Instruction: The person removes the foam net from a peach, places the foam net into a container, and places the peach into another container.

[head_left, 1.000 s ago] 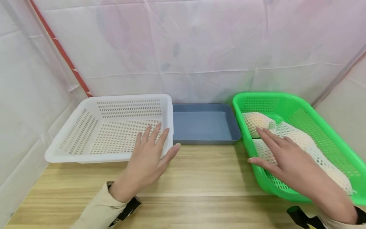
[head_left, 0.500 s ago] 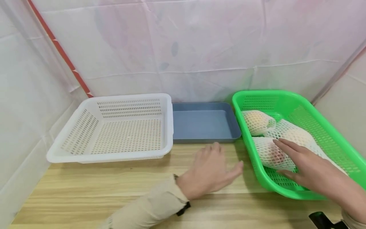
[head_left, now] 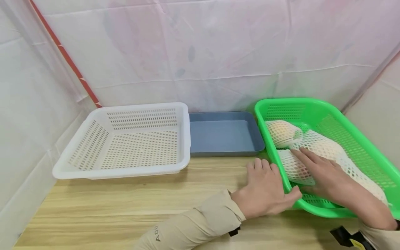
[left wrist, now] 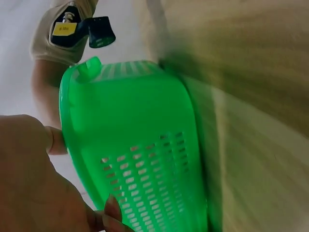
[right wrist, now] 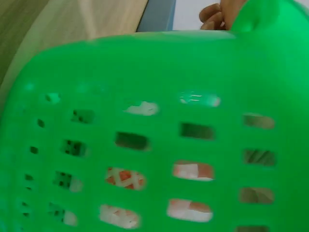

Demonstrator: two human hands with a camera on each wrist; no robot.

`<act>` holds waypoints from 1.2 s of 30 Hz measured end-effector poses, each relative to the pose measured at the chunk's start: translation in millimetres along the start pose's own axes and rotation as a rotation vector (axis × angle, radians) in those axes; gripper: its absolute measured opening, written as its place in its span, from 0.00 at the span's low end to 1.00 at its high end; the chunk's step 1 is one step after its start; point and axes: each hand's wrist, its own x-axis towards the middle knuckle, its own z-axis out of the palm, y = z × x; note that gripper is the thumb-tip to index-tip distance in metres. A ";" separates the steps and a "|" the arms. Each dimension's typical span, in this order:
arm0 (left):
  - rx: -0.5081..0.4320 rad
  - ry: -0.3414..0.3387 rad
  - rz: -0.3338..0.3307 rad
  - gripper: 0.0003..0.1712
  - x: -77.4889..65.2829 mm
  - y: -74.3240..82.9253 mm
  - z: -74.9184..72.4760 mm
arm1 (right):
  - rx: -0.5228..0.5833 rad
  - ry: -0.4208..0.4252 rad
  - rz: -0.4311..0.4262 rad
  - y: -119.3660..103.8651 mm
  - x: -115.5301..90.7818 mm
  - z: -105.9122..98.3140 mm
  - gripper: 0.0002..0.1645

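Note:
My left hand [head_left: 264,191] grips the left rim of the green basket [head_left: 368,149] near its front corner. Its thumb [left wrist: 56,140] lies over the rim, and a fingertip [left wrist: 112,208] shows against the outer wall in the left wrist view. Inside the basket, my right hand [head_left: 331,177] reaches over a reddish round fruit in a white net sleeve [head_left: 292,166], fingers extended across its top. Its thumb is mostly hidden. A yellowish netted fruit [head_left: 281,133] lies behind, and longer net-wrapped fruits [head_left: 325,146] lie to the right, partly under the hand.
A white perforated basket [head_left: 184,139] stands at the left. Between the two baskets sits a shallow blue-grey tray [head_left: 225,135]. All three stand on a wood-grain table [head_left: 125,205], with a pale cloth wall [head_left: 218,52] close behind.
My left hand has moved right from the white basket, across the table, to the green basket's rim. My right hand has shifted slightly forward and down, its fingers over the reddish netted fruit.

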 end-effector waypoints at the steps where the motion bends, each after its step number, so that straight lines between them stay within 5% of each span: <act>1: -0.001 0.000 -0.010 0.35 0.8 3.1 0.6 | 0.014 0.001 0.001 -0.3 0.8 1.1 0.68; 11: 0.035 0.073 -0.107 0.28 -0.2 24.6 5.7 | 0.030 0.017 0.132 3.3 -2.0 11.0 0.60; 18: 0.072 0.144 -0.111 0.25 -1.6 25.5 6.8 | 0.057 0.031 0.075 3.9 1.5 13.1 0.57; 36: 0.101 0.077 -0.122 0.29 1.1 21.8 5.8 | 0.069 0.082 0.056 -1.5 8.6 9.9 0.58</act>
